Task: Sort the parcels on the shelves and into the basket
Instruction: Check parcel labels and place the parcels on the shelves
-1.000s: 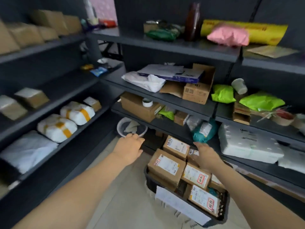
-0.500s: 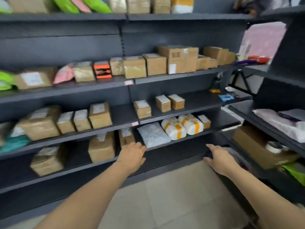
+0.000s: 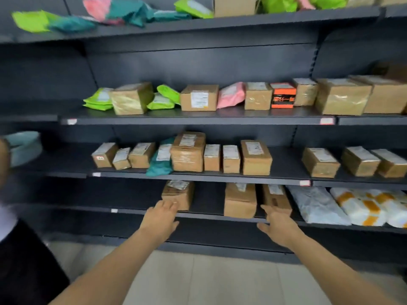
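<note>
Shelf-sorting, reaching step. The lone brown parcel (image 3: 178, 194) on the lowest visible shelf (image 3: 204, 215) serves as the landmark.

- **Hands.** Both are empty, with fingers extended and loosely spread. The left hand (image 3: 160, 219) is placed just below the landmark, fingertips at its lower front edge – actual contact cannot be confirmed. The right hand (image 3: 278, 226) is held to the right of the landmark, before the shelf lip and below two further brown boxes (image 3: 240, 200).
- **Step in hand.** A pickup from the lowest shelf is judged to be under way; nothing is yet gripped. The next move calls for the fingers to be closed round a box's sides and the box drawn clear without its neighbours being knocked.
- **Task items.** Further right of the landmark lie a white mailer (image 3: 317, 205) and white bundles taped in orange (image 3: 370, 208). On the shelf above it a row of labelled cartons (image 3: 188, 151) stands with a teal mailer (image 3: 160, 160) overhanging the edge; higher up are green and pink mailers and an orange-and-black box (image 3: 283, 95). The basket is not in view.
- **Room.** Dark grey shelving is shown on a pale tiled floor (image 3: 198, 280). Far left of the landmark, part of another person in dark clothing (image 3: 26, 260) is seen – blurred.
</note>
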